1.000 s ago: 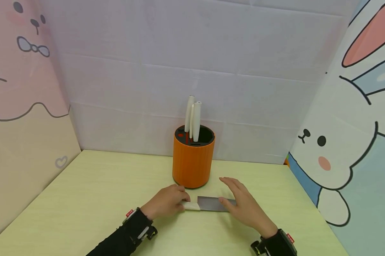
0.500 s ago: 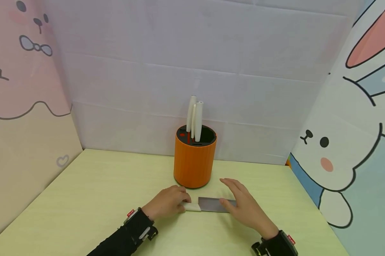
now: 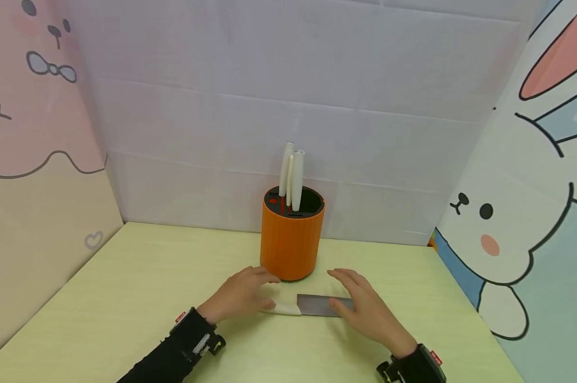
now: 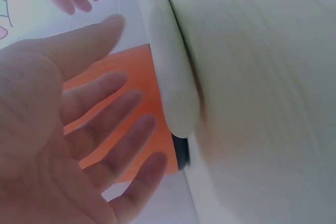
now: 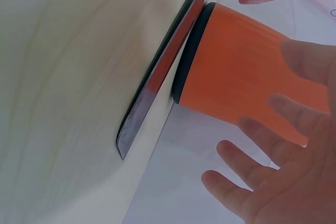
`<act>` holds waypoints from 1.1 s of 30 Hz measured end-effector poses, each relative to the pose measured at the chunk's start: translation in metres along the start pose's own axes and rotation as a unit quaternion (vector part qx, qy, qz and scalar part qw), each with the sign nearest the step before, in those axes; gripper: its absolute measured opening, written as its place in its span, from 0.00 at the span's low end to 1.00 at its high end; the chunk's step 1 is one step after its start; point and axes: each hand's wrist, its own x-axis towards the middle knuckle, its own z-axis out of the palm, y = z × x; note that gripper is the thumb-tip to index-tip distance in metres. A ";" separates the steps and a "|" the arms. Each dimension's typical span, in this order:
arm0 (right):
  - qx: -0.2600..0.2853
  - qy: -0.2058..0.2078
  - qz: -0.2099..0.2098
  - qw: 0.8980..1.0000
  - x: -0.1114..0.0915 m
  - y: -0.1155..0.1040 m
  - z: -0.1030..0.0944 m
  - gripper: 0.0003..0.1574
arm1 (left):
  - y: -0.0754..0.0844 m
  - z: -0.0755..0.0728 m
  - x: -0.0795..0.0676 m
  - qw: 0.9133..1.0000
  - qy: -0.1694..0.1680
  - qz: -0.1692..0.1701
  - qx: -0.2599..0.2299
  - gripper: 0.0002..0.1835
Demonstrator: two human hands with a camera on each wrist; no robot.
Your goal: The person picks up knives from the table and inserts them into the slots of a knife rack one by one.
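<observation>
A cleaver with a white handle point(image 3: 289, 308) and a broad grey blade point(image 3: 315, 305) lies flat on the table, across the front of an orange knife block point(image 3: 292, 247). At the handle end is my left hand point(image 3: 239, 293), its fingers spread and apart from the handle in the left wrist view. My right hand point(image 3: 369, 311) hovers by the blade's far end, fingers parted and holding nothing. From the head, that hand hides the blade's tip. The right wrist view shows the whole blade point(image 5: 157, 80), with an orange reflection along it.
Several white knife handles point(image 3: 296, 181) stand upright in the block's black top. The pale yellow table point(image 3: 173, 276) is bounded by a white back sheet point(image 3: 197, 175) and by printed side panels with cartoon animals.
My left hand has let go of the cleaver's handle, opened its fingers and drawn back a little to the left. The right hand and the cleaver have stayed in place.
</observation>
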 end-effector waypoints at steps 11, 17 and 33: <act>-0.003 -0.013 -0.033 0.999 0.020 -0.017 0.010 0.35 | -0.015 -0.009 -0.013 0.993 0.092 -0.025 -0.075 0.27; 0.006 -0.029 -0.060 0.998 0.039 -0.031 0.020 0.32 | -0.021 -0.015 -0.020 0.988 0.124 -0.032 -0.087 0.30; -0.052 -0.161 -0.049 0.984 0.071 -0.067 0.050 0.23 | -0.023 -0.028 -0.027 0.984 0.148 -0.041 -0.094 0.32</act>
